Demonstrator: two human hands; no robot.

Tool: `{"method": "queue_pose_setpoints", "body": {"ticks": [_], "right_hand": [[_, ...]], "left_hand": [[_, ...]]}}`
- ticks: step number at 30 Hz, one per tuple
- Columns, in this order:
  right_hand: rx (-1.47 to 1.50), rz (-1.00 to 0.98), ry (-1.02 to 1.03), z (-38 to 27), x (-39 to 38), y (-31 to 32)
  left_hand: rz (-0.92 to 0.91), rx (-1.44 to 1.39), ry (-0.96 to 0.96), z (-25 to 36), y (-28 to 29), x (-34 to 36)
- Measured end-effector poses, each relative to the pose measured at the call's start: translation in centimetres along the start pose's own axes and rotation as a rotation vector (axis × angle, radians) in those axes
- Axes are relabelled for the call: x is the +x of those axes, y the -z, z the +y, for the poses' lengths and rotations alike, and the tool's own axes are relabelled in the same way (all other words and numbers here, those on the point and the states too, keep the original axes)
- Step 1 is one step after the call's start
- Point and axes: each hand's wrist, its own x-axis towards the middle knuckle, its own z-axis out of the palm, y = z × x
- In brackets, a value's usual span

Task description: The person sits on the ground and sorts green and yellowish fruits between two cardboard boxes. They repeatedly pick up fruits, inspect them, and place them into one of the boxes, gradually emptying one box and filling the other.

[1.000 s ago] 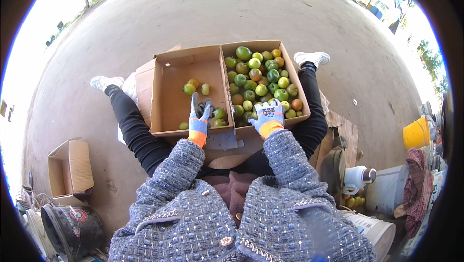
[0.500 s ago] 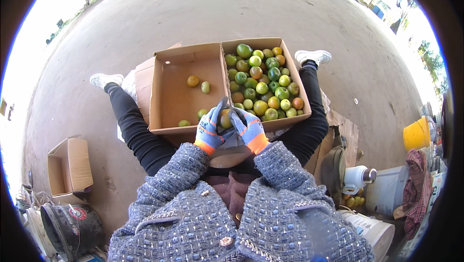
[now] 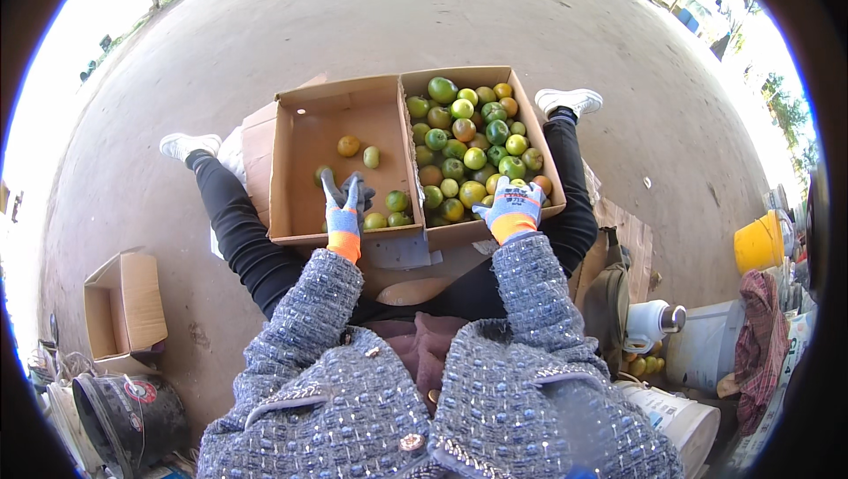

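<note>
Two open cardboard boxes stand side by side between my legs. The left box [image 3: 305,139] holds several loose green and orange tomatoes; the right box [image 3: 554,181] is heaped with green, yellowish and orange tomatoes [image 3: 475,158]. Both my hands wear blue-grey gloves with orange cuffs. Low inside the left box, my left hand [image 3: 344,201] has its fingers apart and nothing in them. A greenish tomato [image 3: 323,175] lies just past its fingertips. My right hand [image 3: 514,203] rests palm down over the near tomatoes in the right box, thumb out to the left; its other fingers are mostly hidden.
My outstretched legs flank the boxes. A small open carton [image 3: 141,311] and a black bucket [image 3: 132,417] stand at left. On the right are a yellow bucket [image 3: 760,242], a white jug [image 3: 649,324], a pale tub [image 3: 702,346] and a checked cloth [image 3: 761,351].
My hands were together on one tomato at the boxes' near edge. They have parted, left into the left box, right over the right box. More tomatoes show in the left box.
</note>
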Motion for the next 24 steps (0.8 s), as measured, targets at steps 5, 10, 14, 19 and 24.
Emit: {"method": "queue_pose_setpoints", "body": {"ticks": [5, 10, 14, 19, 24], "right_hand": [[-0.171, -0.125, 0.004, -0.8, 2.2, -0.7], [0.022, -0.018, -0.039, 0.5, 1.2, -0.6], [0.609, 0.117, 0.041, 0.9, 0.4, -0.5], [1.175, 0.019, 0.41, -5.0, -1.9, -2.2], [0.541, 0.343, 0.36, -3.9, -0.8, -0.8]], "left_hand": [[-0.202, 0.529, -0.161, -0.2, -2.0, -2.2], [-0.293, 0.963, -0.36, 1.3, -2.7, -3.8], [-0.395, 0.879, -0.555, 3.1, -3.6, -4.8], [-0.566, 0.91, -0.723, 3.8, -4.6, -5.7], [-0.251, 0.036, -0.104, 1.8, -3.3, -4.4]]}}
